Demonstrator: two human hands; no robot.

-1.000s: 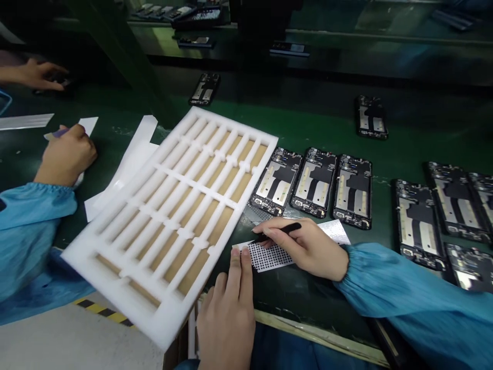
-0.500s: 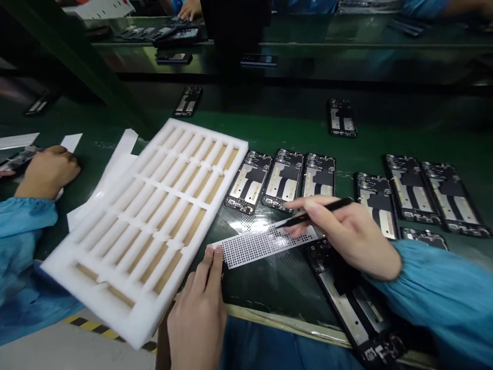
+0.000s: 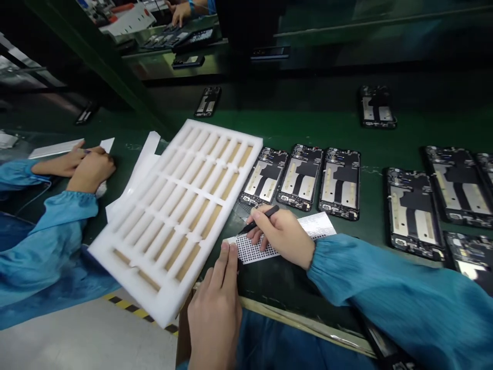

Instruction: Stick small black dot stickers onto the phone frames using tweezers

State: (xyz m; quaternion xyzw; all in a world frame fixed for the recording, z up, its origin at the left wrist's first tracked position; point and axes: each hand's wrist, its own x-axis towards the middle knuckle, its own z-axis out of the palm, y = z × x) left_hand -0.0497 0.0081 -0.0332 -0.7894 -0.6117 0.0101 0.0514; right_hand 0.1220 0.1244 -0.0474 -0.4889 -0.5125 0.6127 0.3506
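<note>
Right there on the green mat (image 3: 277,293) sits a perforated sheet (image 3: 256,251), thin and light, peppered with tiny black holes, its silvery foil end (image 3: 316,225) running out past the right hand (image 3: 283,234). It looks floppy, apt to slide or crease, so the safe hold is flat, pinned at an edge. And the left hand (image 3: 215,308) is doing just that, fingertips (image 3: 225,249) pressing on the near end, not gripping. The right hand is curled firmly around black tweezers (image 3: 265,217), tip angled down at the dots. Just above lies a row of stiff, metal-plated phone frames (image 3: 300,177), beside a white foam tray (image 3: 215,134) with tan-floored slots, while a co-worker's hands (image 3: 92,172) work over at the far left.
</note>
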